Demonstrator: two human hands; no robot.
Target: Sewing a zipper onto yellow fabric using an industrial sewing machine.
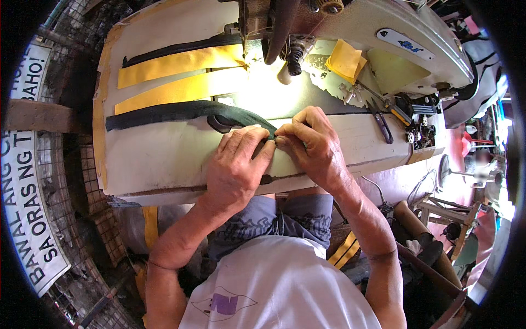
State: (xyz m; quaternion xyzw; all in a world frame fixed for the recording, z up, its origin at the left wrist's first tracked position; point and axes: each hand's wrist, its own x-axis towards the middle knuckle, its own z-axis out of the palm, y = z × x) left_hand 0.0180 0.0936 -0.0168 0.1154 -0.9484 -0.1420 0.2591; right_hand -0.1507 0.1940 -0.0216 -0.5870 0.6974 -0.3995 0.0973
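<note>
Fingertips of my left hand [236, 156] are closed on the near end of a long black fabric strip [175, 111], which looks like zipper tape. Against them, the closed thumb and fingers of my right hand [315, 143] pinch the same end. The strip runs leftward from my fingers across the pale sewing table [159, 148]. Beyond it lie two yellow fabric strips [178, 66], their right ends near the lit needle area, and a second black strip [181, 48]. My hands are in front of the sewing machine [350, 22], close to the table's near edge.
To the right are folded yellow fabric [346, 60], small scissors or snips [380, 122], a yellow-handled tool [400, 113] and a bobbin winder [419, 134]. The machine's head overhangs the far side. At the left stand a wire mesh wall and a white printed banner [30, 219].
</note>
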